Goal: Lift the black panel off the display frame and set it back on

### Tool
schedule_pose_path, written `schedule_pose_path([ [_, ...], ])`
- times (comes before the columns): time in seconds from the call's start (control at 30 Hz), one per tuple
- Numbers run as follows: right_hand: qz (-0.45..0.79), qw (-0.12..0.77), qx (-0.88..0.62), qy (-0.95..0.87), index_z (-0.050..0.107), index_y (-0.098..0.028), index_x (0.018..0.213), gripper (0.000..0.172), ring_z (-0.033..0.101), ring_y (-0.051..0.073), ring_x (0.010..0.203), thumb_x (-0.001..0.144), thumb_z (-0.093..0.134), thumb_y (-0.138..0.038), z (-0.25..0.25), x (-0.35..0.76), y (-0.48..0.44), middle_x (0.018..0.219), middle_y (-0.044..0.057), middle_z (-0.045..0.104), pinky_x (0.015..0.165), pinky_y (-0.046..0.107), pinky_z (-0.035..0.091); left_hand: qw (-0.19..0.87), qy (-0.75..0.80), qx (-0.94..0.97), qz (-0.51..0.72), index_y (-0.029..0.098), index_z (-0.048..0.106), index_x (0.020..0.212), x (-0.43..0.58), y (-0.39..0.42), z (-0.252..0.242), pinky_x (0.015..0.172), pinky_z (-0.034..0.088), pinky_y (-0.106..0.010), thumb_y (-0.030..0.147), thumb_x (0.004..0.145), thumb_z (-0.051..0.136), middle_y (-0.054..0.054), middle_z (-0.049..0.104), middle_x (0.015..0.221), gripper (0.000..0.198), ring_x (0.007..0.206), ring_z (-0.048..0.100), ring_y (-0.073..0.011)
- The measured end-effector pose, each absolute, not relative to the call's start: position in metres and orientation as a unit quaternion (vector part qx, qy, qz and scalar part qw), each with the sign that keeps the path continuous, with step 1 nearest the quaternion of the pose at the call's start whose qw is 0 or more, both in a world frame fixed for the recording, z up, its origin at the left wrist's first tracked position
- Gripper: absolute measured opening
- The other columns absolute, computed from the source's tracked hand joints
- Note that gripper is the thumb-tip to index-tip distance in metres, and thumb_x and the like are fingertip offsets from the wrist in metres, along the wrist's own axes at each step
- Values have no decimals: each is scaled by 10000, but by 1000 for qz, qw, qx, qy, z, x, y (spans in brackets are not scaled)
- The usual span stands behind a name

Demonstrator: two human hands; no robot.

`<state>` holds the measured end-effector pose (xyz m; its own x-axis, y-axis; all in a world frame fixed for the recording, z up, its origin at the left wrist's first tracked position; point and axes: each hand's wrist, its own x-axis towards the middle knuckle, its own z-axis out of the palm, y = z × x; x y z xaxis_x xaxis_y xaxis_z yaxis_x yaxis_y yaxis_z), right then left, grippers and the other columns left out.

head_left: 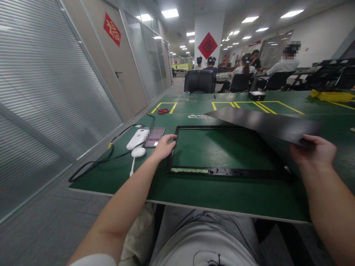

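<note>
A thin, dark flat panel (266, 122) is held up at a tilt by its near right corner. My right hand (316, 151) is closed on that corner, thumb on top and the other fingers underneath. Below it, a black rectangular frame (246, 173) lies flat on the green table, its opening showing the tabletop. Along the frame's near bar, a green strip shows at the left. My left hand (165, 146) grips the frame's left side, fingertips over the edge. The panel covers part of the frame's far right portion.
Left of the frame are a phone (154, 137), a white device (137, 139), a round white piece (138, 152) and a black cable (94, 162). Farther back are red-handled scissors (163, 111), small white pieces (197, 116), a clear cup (186, 96) and a black box (256, 96). People sit beyond.
</note>
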<state>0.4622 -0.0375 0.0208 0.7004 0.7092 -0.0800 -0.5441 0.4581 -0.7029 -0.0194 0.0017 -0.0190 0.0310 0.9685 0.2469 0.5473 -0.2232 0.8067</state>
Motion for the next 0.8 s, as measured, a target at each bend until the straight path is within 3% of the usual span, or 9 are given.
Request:
schedule_pose_path([
  [0.23, 418, 793, -417, -150, 630, -144, 811, 310, 667, 182, 703, 526, 549, -53, 24, 450, -48, 885, 95, 680, 476, 246, 559, 469, 502, 471, 553, 167, 699, 1095, -13, -2, -9, 1089, 486, -414, 316, 814, 727, -137, 729, 1208, 319, 1162, 679, -243],
  [0.33, 445, 762, -433, -183, 681, -159, 893, 374, 707, 240, 764, 545, 561, -92, 26, 445, -53, 914, 101, 726, 583, 355, 633, 575, 450, 393, 558, 157, 694, 1059, -14, -4, -2, 965, 550, -336, 324, 894, 671, -116, 759, 1042, 236, 994, 726, -194],
  [0.43, 465, 729, -458, -206, 710, -190, 944, 390, 727, 264, 779, 586, 574, -117, 30, 440, -57, 892, 84, 749, 732, 448, 655, 651, 405, 374, 522, 133, 721, 1009, -18, -8, 5, 725, 576, -273, 307, 880, 683, -79, 757, 867, 220, 750, 713, -171],
  [0.6, 482, 679, -501, -235, 710, -215, 935, 340, 745, 271, 801, 630, 585, -128, 34, 434, -59, 897, 81, 770, 810, 454, 644, 646, 370, 398, 536, 125, 765, 995, -23, -10, 13, 581, 513, -221, 72, 653, 751, -46, 769, 817, 346, 672, 690, -165],
  [0.8, 518, 573, -546, -325, 706, -213, 980, 379, 754, 290, 860, 627, 589, -139, 25, 440, -54, 953, 90, 777, 728, 408, 645, 627, 359, 392, 570, 106, 785, 953, -25, -5, 12, 597, 508, -202, 80, 645, 733, -56, 781, 837, 313, 657, 669, -136],
])
